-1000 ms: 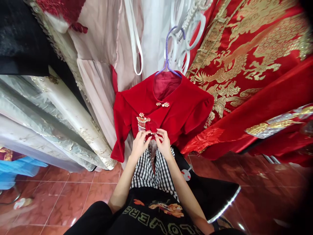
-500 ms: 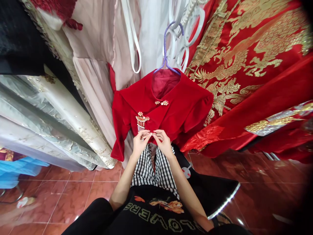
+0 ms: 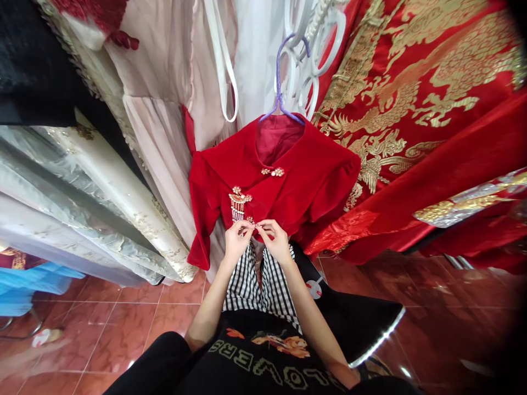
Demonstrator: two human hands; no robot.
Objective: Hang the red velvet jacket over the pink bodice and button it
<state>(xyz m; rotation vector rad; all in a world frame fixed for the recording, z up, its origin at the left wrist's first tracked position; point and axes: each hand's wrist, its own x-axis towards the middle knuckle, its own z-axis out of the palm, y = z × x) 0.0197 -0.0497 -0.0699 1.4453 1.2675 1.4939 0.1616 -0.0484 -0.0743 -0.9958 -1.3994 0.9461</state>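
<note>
A red velvet jacket [image 3: 288, 170] hangs in front of me on a purple hanger [image 3: 278, 77]. At its neck sits a jewelled flower clasp [image 3: 272, 172], fastened across the collar. A fan-shaped brooch with bead tassels [image 3: 239, 202] is pinned on the left of the chest. My left hand [image 3: 237, 240] and my right hand [image 3: 276, 240] meet at the lower front opening, thumbs and forefingers pinched together on a small jewelled clasp [image 3: 250, 219]. Fingertips hide most of that clasp, so I cannot see whether its halves are joined.
Pale gowns [image 3: 152, 126] hang at the left, and a red robe with gold dragon embroidery [image 3: 411, 82] hangs at the right. White rings [image 3: 327, 44] stand behind the hanger. Below are checked black-and-white fabric [image 3: 242, 280], a black garment with a shiny edge [image 3: 358, 323] and red floor tiles [image 3: 135, 323].
Both hands stay at the lower front of the jacket. The fingertips have shifted slightly, and more of the small flower ornament shows beside the left fingers.
</note>
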